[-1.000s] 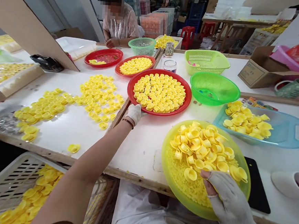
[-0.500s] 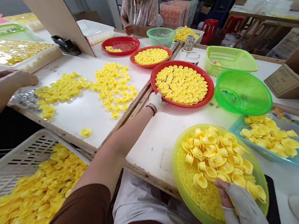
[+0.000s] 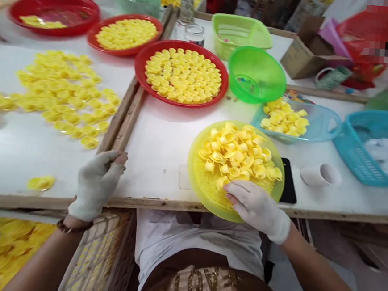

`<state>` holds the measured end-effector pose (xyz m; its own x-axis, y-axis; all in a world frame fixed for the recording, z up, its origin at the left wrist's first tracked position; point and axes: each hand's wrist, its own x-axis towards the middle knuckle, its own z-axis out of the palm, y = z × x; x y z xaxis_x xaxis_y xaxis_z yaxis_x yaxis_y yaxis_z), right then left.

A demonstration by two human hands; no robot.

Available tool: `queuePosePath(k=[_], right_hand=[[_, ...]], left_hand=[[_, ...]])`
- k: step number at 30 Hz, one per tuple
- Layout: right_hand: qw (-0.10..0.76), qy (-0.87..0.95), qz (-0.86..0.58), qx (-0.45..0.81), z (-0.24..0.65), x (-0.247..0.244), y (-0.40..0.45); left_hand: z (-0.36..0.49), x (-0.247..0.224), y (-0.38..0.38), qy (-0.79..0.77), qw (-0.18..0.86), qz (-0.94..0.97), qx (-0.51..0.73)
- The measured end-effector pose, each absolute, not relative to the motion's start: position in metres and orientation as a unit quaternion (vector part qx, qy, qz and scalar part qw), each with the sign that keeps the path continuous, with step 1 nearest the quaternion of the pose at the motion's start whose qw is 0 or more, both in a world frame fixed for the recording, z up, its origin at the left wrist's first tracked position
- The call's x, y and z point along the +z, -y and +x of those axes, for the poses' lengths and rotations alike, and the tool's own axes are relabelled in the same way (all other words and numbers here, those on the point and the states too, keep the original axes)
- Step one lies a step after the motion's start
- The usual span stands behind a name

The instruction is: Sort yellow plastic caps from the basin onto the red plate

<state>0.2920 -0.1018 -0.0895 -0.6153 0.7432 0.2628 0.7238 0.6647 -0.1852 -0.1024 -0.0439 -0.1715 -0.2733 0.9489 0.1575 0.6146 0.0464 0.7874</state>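
My left hand (image 3: 99, 180), in a fingerless white glove, hovers by the front of the wooden strip, its fingers curled together; anything in them is too small to make out. At the right, my gloved right hand (image 3: 258, 209) reaches over a yellow round basin (image 3: 194, 181). Its thumb and fingers are closed at a small yellow plastic cup (image 3: 223, 182) on the near side of a heap of like cups (image 3: 237, 153). Tiny yellow pieces (image 3: 210, 189) lie beneath the heap. Ahead, a red tray (image 3: 180, 103) bears rows of upright yellow cups.
Loose yellow pieces (image 3: 67, 90) spread over the left table, beside the raised wooden strip (image 3: 124, 117). A green bowl (image 3: 256, 74), a clear blue tray (image 3: 319, 124) of cups, a black phone (image 3: 288, 180) and a white mug (image 3: 319, 174) stand right. Crates sit below the table edge.
My left hand has drawn back from the red tray to the front edge, fingers now curled. My right hand stays at the basin. The view has swung right and down.
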Motion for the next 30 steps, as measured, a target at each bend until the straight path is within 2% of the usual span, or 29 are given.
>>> queuePosePath(k=[4,6,12,17,20,26,30], right_hand=[[0.106,0.890,-0.444,0.024,0.278,-0.087,0.100],[0.091,0.876,-0.472,0.024,0.278,-0.088,0.103],[0.081,0.843,-0.531,-0.002,0.296,-0.090,0.108],[0.030,0.851,-0.525,0.008,0.303,-0.082,0.108],[-0.004,0.879,-0.475,0.031,0.298,-0.080,0.106],[-0.050,0.892,-0.447,0.032,0.278,-0.085,0.095],[-0.048,0.885,-0.449,0.109,0.275,-0.092,0.089]], left_hand=[[-0.031,-0.145,0.052,-0.525,0.135,0.712,0.446],[0.007,-0.125,0.051,-0.436,0.097,0.783,0.432],[0.080,-0.091,0.038,-0.274,0.008,0.948,0.160],[0.108,-0.089,0.038,-0.268,0.018,0.961,0.073],[0.104,-0.092,0.041,-0.295,0.051,0.949,0.099],[0.075,-0.105,0.046,-0.369,0.138,0.878,0.270],[0.070,-0.106,0.051,-0.388,0.127,0.852,0.328]])
